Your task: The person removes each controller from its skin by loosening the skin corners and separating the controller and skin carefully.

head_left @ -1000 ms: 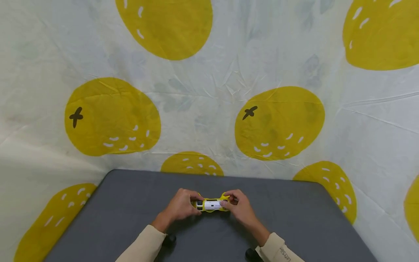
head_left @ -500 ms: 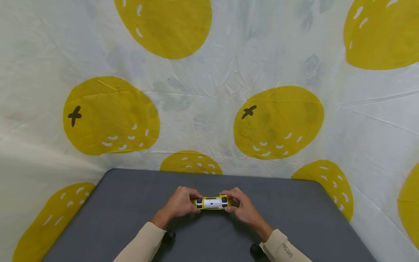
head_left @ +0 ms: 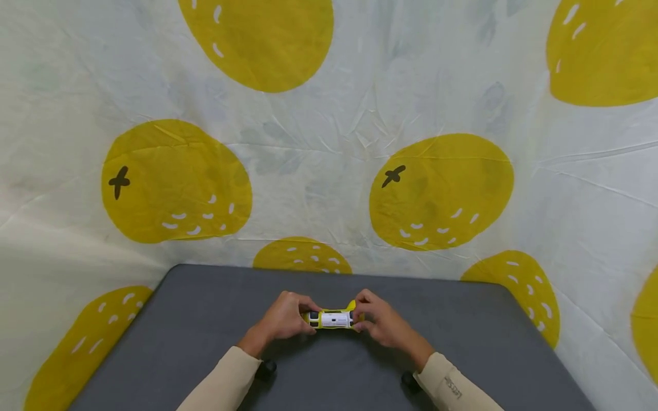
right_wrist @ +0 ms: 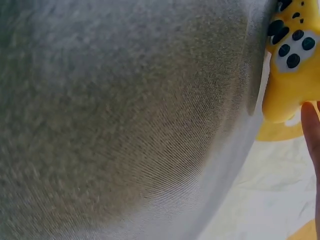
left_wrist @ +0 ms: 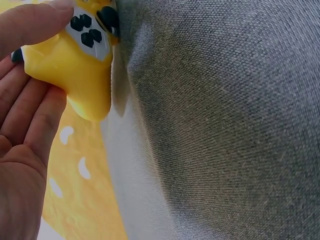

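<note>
A yellow game controller point(head_left: 334, 319) is held between both hands above the table's middle, its long edge with a white label and black buttons facing the head camera. My left hand point(head_left: 284, 317) grips its left end; in the left wrist view the thumb lies over the yellow body point(left_wrist: 80, 75) near a white patch of black buttons, with fingers beneath. My right hand point(head_left: 382, 321) has thumb and fingers bent at the right end, covering part of the black buttons there. In the right wrist view a fingertip touches the yellow grip point(right_wrist: 280, 100); most of that hand is out of frame.
A dark grey table point(head_left: 205, 297) lies under the hands, its far edge close to a white curtain point(head_left: 319, 188) printed with big yellow fruits. Small black devices point(head_left: 265, 370) sit at both wrists, by the beige sleeves point(head_left: 218, 379).
The right hand's thumb left the label, its fingers went to the end behind the buttons, then came forward over them again. The left hand keeps its grip almost unmoved.
</note>
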A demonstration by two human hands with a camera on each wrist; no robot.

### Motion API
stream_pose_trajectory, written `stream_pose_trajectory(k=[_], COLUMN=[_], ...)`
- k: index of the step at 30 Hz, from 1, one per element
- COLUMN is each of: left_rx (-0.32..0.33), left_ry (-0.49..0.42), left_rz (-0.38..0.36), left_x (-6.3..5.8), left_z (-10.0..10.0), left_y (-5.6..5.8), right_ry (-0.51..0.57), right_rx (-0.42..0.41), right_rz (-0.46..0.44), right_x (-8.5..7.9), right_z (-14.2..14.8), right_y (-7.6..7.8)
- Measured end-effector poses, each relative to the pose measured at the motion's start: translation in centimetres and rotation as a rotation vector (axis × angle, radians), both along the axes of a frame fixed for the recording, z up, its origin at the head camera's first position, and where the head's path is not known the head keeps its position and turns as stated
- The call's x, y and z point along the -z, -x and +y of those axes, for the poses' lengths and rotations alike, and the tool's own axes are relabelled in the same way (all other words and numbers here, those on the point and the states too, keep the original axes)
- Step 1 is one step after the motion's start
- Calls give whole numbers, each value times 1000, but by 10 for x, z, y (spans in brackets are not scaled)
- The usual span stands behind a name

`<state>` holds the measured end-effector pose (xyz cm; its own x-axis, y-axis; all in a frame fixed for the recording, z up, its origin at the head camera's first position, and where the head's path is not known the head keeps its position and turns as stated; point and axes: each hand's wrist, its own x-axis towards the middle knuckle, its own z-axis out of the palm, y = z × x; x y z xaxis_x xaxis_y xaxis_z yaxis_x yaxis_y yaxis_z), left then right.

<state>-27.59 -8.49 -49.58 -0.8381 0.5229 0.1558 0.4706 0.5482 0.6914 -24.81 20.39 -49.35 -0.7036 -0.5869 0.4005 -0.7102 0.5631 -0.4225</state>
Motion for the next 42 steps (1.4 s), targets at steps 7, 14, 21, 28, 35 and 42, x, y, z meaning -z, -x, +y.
stream_pose_trajectory(k=[7,14,21,28,35,42], left_rx=[18,17,66,47,45,15], left_ry=[14,15,33,40,23,13], left_rz=[17,40,56,60,36,-1], left_x=[1,0,-7,-4,-3,-3], left_z=[0,1,9,6,6,7], left_y=[-3,-6,-7,-8,-7,-7], right_ry=[-177,-186,-112,127,349,-3], right_rx=[-38,-40,-4,52,226,225], right_rz=[118,195,120,-2,-135,-215], right_x=[-3,2,10,11,4,4], right_z=[4,24,26,18,14,-7], right_y=[-6,-9,-13,-20,-26,-26])
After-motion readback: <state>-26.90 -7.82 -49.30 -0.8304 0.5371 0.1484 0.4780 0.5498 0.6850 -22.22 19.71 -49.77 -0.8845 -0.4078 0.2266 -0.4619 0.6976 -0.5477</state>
